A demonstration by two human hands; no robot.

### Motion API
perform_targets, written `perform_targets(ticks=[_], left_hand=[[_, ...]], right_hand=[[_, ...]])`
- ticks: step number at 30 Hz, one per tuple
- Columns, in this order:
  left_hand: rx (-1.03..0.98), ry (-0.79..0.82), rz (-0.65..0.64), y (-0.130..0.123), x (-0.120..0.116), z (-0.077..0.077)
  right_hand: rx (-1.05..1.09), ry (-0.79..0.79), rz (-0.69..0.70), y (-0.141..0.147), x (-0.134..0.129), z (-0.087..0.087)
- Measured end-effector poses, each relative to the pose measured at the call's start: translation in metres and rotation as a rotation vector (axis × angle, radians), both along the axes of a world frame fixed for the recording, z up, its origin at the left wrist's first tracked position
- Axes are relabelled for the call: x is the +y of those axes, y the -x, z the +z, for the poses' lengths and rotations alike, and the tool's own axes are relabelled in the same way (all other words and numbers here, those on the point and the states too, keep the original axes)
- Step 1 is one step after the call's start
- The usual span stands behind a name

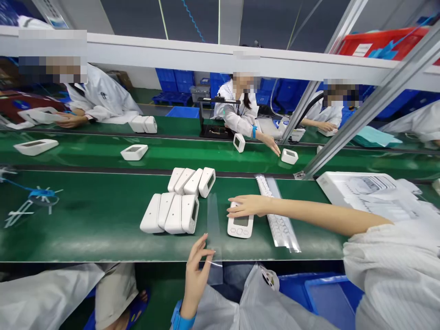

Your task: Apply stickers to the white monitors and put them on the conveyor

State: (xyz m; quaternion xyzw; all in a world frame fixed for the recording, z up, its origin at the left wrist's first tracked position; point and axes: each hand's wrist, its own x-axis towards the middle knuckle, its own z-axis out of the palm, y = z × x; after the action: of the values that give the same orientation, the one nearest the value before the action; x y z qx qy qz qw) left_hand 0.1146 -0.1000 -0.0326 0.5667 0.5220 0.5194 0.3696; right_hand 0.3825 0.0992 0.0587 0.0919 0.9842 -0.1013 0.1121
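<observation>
My right hand (pixel 248 206) reaches in from the right and lies across the upper end of a white blood pressure monitor (pixel 239 228), its fingertips at the left edge. The monitor's screen and buttons face up; the thumb's hold is hidden. Near the front edge, my left hand (pixel 198 266), with a blue wristband, has thumb and finger pinched at the side of a clear plastic strip (pixel 213 220). That strip runs over the table edge. Left of it stand two rows of white monitors, a front row (pixel 173 213) and a back row (pixel 197 181), leaning together.
A clear bag of small white parts (pixel 275 211) lies under my right forearm. At right is a white tray (pixel 332 188). Beyond runs a green belt (pixel 192 156) carrying monitors, with co-workers behind it. A metal post (pixel 343 123) slants up at right. Blue-tied cords (pixel 41 195) lie left.
</observation>
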Motion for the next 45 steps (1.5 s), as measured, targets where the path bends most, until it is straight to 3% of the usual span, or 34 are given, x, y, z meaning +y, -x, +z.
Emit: perform_targets(ticks=[4, 8, 11, 14, 15, 18, 19, 20, 22, 25, 28, 30, 33, 36, 41, 45], left_hand=[[-0.197, 0.075, -0.043, -0.008, 0.000, 0.002], [-0.235, -0.017, -0.060, -0.015, 0.008, 0.008], [-0.161, -0.167, -0.048, -0.021, 0.014, 0.014], [-0.071, -0.320, -0.104, -0.034, 0.021, 0.021], [-0.043, -0.356, -0.163, -0.042, 0.023, 0.024], [0.080, -0.393, -0.476, -0.072, 0.027, 0.033], [0.137, -0.395, -0.599, -0.084, 0.027, 0.036], [0.188, -0.406, -0.704, -0.094, 0.027, 0.039], [0.254, -0.431, -0.821, -0.110, 0.026, 0.042], [0.269, -0.409, -0.801, -0.119, 0.024, 0.039], [0.286, -0.370, -0.695, -0.114, 0.026, 0.028], [0.326, -0.352, -0.584, -0.105, 0.032, 0.020], [0.409, -0.289, -0.400, -0.086, 0.043, 0.008], [0.381, -0.202, -0.281, -0.068, 0.052, 0.000], [0.257, -0.099, -0.210, -0.054, 0.051, -0.003], [0.224, -0.062, -0.192, -0.051, 0.043, -0.003]], right_hand=[[0.014, 0.015, 0.031, 0.015, 0.000, 0.001], [0.070, 0.059, -0.052, 0.018, -0.003, 0.000], [0.167, 0.079, -0.229, 0.009, -0.023, 0.001], [0.317, 0.114, -0.501, 0.000, -0.064, -0.002], [0.403, 0.192, -0.619, -0.001, -0.080, -0.004], [0.853, 0.864, -1.035, -0.009, -0.122, -0.013], [0.990, 1.018, -1.125, -0.016, -0.130, -0.014], [1.102, 1.070, -1.191, -0.026, -0.135, -0.014], [1.271, 0.892, -1.326, -0.060, -0.133, -0.011], [1.170, 0.334, -1.545, -0.129, -0.111, -0.007], [1.041, 0.183, -1.673, -0.187, -0.084, -0.016], [0.960, 0.100, -1.722, -0.204, -0.073, -0.028], [0.869, -0.040, -1.737, -0.198, -0.067, -0.047], [0.800, -0.067, -1.703, -0.171, -0.064, -0.060], [0.682, 0.143, -1.660, -0.129, -0.053, -0.078], [0.692, 0.264, -1.667, -0.123, -0.050, -0.077]])
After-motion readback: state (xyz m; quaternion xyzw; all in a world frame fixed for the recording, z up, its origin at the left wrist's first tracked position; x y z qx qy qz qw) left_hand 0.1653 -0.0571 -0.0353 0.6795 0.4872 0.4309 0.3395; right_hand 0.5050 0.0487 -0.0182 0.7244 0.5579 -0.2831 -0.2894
